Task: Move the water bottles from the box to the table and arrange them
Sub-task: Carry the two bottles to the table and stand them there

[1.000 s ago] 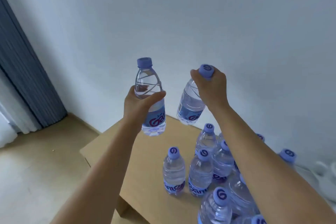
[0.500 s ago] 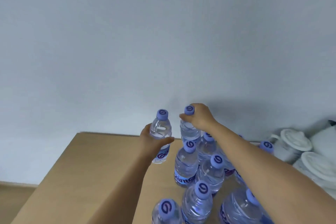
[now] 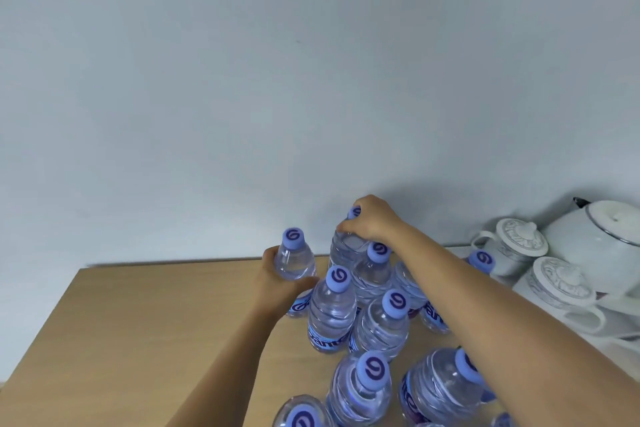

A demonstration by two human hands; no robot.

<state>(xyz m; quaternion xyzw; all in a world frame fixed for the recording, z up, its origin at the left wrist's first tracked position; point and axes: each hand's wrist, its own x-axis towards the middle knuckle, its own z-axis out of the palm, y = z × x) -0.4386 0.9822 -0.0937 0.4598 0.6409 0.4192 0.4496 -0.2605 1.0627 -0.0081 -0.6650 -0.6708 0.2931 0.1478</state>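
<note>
Currently eleven water bottles show in the head view, all clear with lavender caps, all on or at the wooden table [image 3: 138, 340]. Two are in hand. Nine stand loose in a cluster at the table's right side, some cut by the lower frame edge or partly hidden behind the right forearm, so the count is a minimum. No box is in view.

White crockery to the right: two lidded pots [image 3: 512, 243] and one larger kettle [image 3: 602, 232].

Left hand [image 3: 277, 284]: fingers and thumb curled round the body of the left bottle [image 3: 294, 258], gripping it below the shoulder. The bottle is upright at the cluster's left edge; whether its base touches the table I cannot tell.

Right hand [image 3: 372, 220]: fingers curled down over the neck and cap of the far bottle [image 3: 343, 250], gripping from above. That bottle is upright at the back of the cluster, just beside its neighbours.

Against half a second ago: both held bottles sit lower and closer to the cluster, the left one now almost against the front-row bottle [image 3: 332, 312]. The view has also shifted.
</note>
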